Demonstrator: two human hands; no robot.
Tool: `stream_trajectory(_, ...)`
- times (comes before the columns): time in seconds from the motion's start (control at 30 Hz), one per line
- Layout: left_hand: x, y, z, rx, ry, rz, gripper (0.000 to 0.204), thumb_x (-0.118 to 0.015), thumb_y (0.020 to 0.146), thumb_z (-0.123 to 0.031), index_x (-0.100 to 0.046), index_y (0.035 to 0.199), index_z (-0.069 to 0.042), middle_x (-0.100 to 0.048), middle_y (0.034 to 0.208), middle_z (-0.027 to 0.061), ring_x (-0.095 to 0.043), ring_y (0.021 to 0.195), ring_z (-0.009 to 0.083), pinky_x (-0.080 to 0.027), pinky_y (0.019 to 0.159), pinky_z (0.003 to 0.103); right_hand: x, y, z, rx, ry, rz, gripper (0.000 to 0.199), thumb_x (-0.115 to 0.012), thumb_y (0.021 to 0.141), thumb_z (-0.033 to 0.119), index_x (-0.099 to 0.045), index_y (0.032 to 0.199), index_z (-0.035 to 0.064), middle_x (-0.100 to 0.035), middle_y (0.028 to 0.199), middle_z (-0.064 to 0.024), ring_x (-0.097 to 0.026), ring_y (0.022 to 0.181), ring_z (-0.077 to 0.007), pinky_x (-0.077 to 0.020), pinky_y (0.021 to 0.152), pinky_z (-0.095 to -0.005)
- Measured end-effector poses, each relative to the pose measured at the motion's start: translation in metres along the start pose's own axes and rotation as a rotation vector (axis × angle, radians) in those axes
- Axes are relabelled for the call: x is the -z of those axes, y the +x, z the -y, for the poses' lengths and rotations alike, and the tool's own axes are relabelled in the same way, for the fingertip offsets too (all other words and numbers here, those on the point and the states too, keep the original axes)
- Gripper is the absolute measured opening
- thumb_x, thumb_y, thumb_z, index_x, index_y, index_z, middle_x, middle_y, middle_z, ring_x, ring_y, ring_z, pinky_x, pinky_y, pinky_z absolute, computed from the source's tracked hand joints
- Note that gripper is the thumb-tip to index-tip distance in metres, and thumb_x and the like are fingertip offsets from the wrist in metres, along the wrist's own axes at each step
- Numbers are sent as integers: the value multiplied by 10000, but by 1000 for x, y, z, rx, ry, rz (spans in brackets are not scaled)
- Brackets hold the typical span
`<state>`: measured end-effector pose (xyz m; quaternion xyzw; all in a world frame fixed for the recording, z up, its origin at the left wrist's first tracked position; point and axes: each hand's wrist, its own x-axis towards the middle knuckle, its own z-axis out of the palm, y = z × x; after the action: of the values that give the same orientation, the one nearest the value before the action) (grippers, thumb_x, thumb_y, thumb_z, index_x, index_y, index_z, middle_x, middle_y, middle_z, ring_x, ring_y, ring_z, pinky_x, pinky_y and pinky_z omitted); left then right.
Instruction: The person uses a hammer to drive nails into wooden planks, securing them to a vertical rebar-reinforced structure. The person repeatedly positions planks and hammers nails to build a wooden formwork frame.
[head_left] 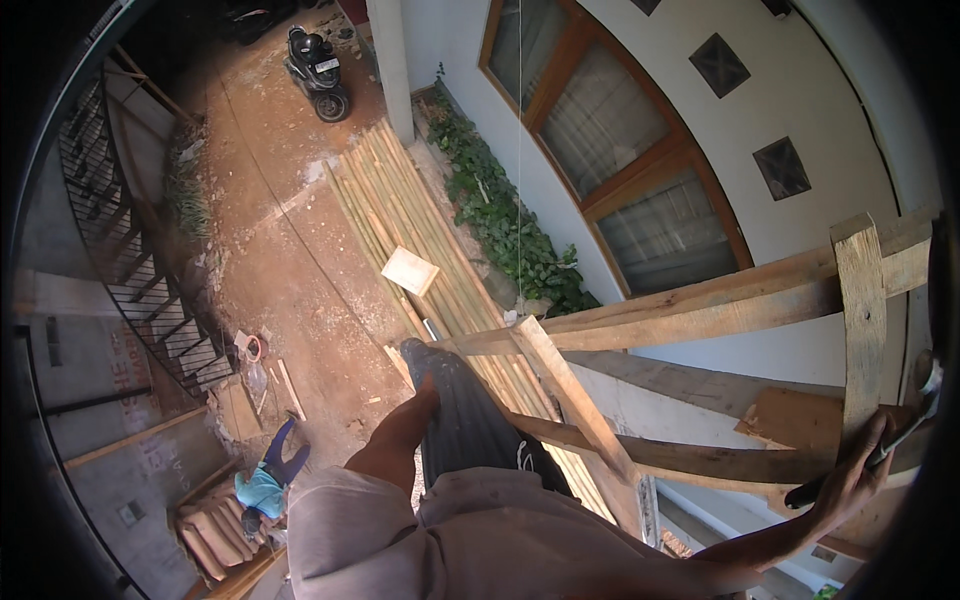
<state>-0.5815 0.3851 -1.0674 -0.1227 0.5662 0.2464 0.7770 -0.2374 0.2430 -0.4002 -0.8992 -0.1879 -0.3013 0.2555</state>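
My right hand (pixel 862 468) is closed round a hammer (pixel 804 494) with a black grip. Its metal end reaches up past an upright wooden batten (pixel 861 330) at the far right. That hand is beside the lower curved beam (pixel 720 460) of a timber frame. My left hand (pixel 431 385) is mostly out of sight at the dark trouser leg, and its fingers cannot be made out. A short diagonal timber (pixel 570 395) crosses the beams between my leg and my right hand.
Far below, bamboo poles (pixel 375 190) lie in a long row with a pale board (pixel 410 272) on them. A scooter (pixel 318 72) is parked beyond. A person in a turquoise shirt (pixel 260 490) bends near stacked tiles (pixel 212 535). A window (pixel 620 150) and leafy plants (pixel 490 195) line the right.
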Motion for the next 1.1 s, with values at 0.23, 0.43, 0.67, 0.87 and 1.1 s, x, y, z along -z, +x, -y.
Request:
stream_trajectory(0.23, -7, 0, 0, -4, 28, 10, 244, -527, 903, -236, -734, 849, -120, -684, 825, 87, -639, 780, 207, -441, 715, 413, 3, 2, -4, 3, 51, 37, 556, -599, 955, 464, -620, 1246, -9, -654, 1127, -109, -556, 1087, -182, -395, 984, -311)
stream_trajectory(0.43, -4, -8, -18, 42, 172, 91, 242, -521, 910, -244, -718, 852, -116, -673, 821, 88, -630, 768, 204, -439, 703, 407, 3, 0, -5, 29, 69, 16, 495, -599, 962, 432, -649, 1200, 0, -671, 1071, -108, -577, 1035, -179, -419, 943, -316)
stream_trajectory(0.67, 3, -30, -39, 66, 339, 156, 243, -515, 919, -255, -699, 855, -110, -659, 817, 90, -619, 754, 201, -437, 688, 400, -1, -3, -4, -27, 167, 52, 504, -623, 951, 433, -647, 1194, -8, -658, 1033, -73, -569, 987, -161, -417, 922, -285)
stream_trajectory(0.87, -11, -39, -39, -3, 401, 172, 244, -510, 926, -263, -683, 857, -106, -648, 814, 92, -610, 742, 199, -435, 675, 394, -1, -5, 1, -34, 168, 75, 491, -607, 953, 448, -642, 1173, 11, -638, 1023, -84, -562, 995, -186, -409, 913, -313)
stream_trajectory(1.1, -32, -35, -29, -151, 448, 149, 248, -503, 934, -274, -664, 860, -100, -634, 810, 94, -599, 728, 196, -432, 661, 387, -2, -3, -4, -18, 170, 113, 483, -568, 980, 423, -618, 1191, -8, -640, 1068, -110, -558, 1023, -198, -395, 950, -322)
